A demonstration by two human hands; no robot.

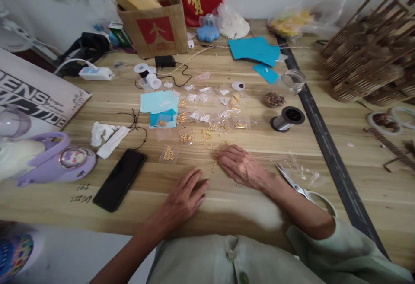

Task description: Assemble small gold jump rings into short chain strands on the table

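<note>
A thin gold chain lies on the wooden table between my hands. Its lower end meets the fingertips of my left hand, which rests on the tabletop with fingers stretched out. My right hand is closed over the chain's upper part, fingers bent down and together; the fingertips are partly hidden. A short bit of chain shows below that palm. Just beyond the hands lie loose gold pieces and small clear bags of gold findings, among them a bag of gold beads and another bag.
Scissors lie beside my right forearm. A wire spool and a tipped jar of beads stand further right. On the left are a black phone, white tissue and a purple bottle. A cardboard box stands behind.
</note>
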